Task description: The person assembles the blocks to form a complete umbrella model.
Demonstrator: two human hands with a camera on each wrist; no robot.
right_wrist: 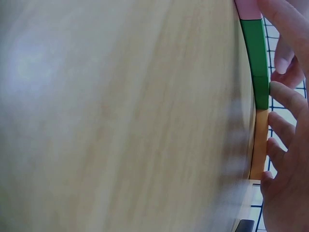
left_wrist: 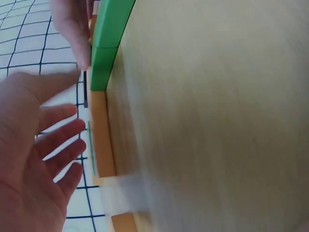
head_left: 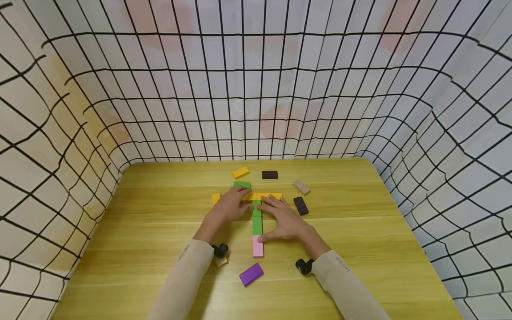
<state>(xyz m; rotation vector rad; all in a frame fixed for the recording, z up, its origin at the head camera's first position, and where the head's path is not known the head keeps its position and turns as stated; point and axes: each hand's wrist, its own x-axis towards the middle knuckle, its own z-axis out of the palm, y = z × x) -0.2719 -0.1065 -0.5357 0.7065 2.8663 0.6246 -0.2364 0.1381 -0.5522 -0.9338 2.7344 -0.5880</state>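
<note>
Two green blocks (head_left: 257,226) and a pink block (head_left: 258,250) lie end to end, forming a stem under a yellow block row (head_left: 275,195) like a T. My right hand (head_left: 286,218) spreads over the right side of this shape, fingertips at the yellow row and upper green block, thumb at the pink block. On the other side, my left hand (head_left: 231,205) covers the left part of the yellow row, its fingers loosely extended. In the left wrist view, the left fingers (left_wrist: 67,126) reach toward the row with nothing gripped. Another green block (head_left: 242,184) lies just beyond the left hand.
A yellow block (head_left: 241,172) and a black block (head_left: 270,174) lie at the back. To the right are a beige block (head_left: 302,187) and another black block (head_left: 301,205). A purple block (head_left: 251,274) lies in front. Black-gridded netting (head_left: 256,84) borders the wooden table (head_left: 360,231).
</note>
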